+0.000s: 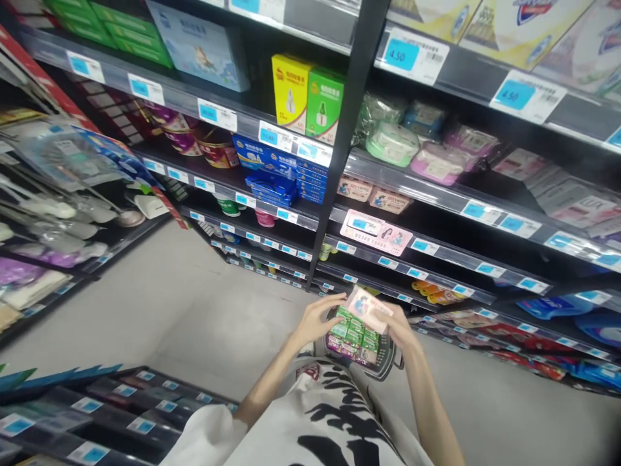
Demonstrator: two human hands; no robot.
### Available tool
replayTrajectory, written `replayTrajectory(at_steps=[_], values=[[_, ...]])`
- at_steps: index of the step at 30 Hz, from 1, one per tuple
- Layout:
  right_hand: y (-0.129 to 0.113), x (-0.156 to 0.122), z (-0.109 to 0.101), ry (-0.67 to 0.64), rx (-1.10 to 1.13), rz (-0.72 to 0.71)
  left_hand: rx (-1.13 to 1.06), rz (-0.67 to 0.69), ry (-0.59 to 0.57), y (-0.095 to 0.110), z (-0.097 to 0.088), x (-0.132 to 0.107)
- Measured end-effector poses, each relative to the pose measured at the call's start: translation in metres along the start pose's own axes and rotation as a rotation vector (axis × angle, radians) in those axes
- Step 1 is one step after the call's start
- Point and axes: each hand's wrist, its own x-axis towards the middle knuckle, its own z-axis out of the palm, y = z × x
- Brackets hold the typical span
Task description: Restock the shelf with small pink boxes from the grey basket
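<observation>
In front of my body, my right hand [400, 327] grips the right end of a pale pink soap box [361, 306] with a small figure printed on it. My left hand [317, 317] is at the box's left end, fingers stretched out and thumb apart; whether a fingertip touches the box I cannot tell. Below both hands is a dark shopping basket [385, 357]. Green packs [356, 333] lie inside it in rows, with purple packs [339, 346] along the near side. The soap box and my hands hide part of the basket.
Similar pink boxes [391, 199] stand on the shelf ahead, above a pink price sign [376, 232]. Soap dishes [392, 144] sit one shelf higher. A black upright post [347, 110] divides the shelving. Kitchen utensils [63, 213] hang at left; another shelf unit [126, 408] is lower left.
</observation>
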Motion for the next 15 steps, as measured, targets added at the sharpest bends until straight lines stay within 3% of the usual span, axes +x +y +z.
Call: replayTrajectory(at_steps=[3,5,10,15], values=[[-0.045,0.026,-0.008,0.055,0.07,-0.054,-0.024,-0.065,0.088,0.006,-0.003,0.001],[-0.079,0.047,-0.009,0.116,0.021,-0.182,-0.017,-0.093,0.079,0.006,-0.006,-0.004],[-0.149,0.106,0.001,0.279,-0.36,-0.61,0.018,-0.187,-0.016,-0.004,-0.012,-0.03],[-0.187,0.158,0.023,0.301,-0.779,-0.86,0.073,-0.267,-0.083,-0.008,-0.015,-0.052]])
